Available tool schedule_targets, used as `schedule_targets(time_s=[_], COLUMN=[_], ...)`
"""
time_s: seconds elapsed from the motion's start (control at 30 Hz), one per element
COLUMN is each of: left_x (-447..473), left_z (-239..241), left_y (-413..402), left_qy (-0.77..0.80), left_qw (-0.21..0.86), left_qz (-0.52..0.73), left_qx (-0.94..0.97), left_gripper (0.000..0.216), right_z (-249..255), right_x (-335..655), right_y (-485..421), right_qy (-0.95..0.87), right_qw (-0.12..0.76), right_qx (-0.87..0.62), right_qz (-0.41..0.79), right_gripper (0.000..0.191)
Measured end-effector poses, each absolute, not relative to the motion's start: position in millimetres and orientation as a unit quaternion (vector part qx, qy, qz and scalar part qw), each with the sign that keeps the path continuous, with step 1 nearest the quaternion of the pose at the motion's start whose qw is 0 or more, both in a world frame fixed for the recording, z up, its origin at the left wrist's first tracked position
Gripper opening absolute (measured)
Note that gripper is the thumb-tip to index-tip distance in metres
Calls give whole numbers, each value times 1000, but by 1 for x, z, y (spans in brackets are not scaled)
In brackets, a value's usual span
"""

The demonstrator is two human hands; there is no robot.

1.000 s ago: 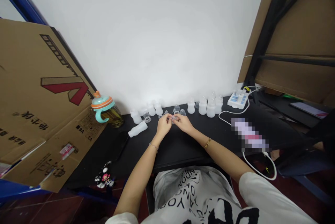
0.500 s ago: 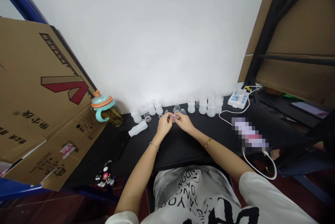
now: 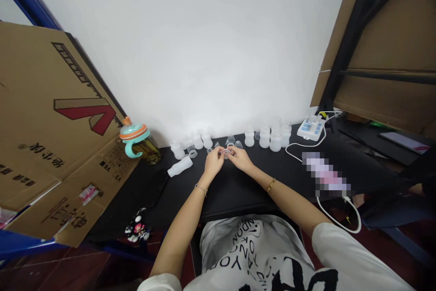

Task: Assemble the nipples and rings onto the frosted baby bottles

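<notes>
My left hand [image 3: 213, 163] and my right hand [image 3: 240, 159] meet over the black table, fingertips pinched on a small clear ring-shaped bottle part [image 3: 226, 151]. The fingers hide much of it. Just behind the hands are clear plastic caps, one [image 3: 230, 139] straight behind and another [image 3: 238, 145] by the right fingers. Left of my left hand, a frosted white baby bottle [image 3: 180, 166] lies on its side. Past it are several upright frosted bottles [image 3: 206, 140] and a clear cap [image 3: 192, 151]. To the right, several bottles with clear tops [image 3: 265, 137] stand in a group.
A drink jug [image 3: 139, 143] with a turquoise handle stands at the left, beside a big cardboard box [image 3: 61, 145]. A white power strip [image 3: 310, 127] and its cable are at the right, near a blurred-out object [image 3: 325, 174]. A white wall [image 3: 211, 55] closes the back.
Both hands stay in nearly the same place, still pinching the clear ring part, which seems turned slightly. The bottles and caps have not moved.
</notes>
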State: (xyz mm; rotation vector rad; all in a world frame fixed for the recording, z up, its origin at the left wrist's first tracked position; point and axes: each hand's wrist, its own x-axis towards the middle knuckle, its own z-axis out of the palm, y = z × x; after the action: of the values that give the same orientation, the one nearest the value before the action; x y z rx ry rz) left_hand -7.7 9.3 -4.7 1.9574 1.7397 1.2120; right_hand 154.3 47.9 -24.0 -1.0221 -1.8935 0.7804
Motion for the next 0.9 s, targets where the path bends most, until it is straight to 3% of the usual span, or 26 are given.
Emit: schedule_targets(time_s=[0.9], left_x=[-9], left_z=[-6], left_y=[11], left_qy=[611], left_qw=[137], left_qz=[418], left_qx=[658], left_gripper=[13], right_z=[-25], right_x=[152], right_y=[46], right_qy=[-763], right_qw=[408], right_qx=[-395], right_qz=[310], right_gripper=[24])
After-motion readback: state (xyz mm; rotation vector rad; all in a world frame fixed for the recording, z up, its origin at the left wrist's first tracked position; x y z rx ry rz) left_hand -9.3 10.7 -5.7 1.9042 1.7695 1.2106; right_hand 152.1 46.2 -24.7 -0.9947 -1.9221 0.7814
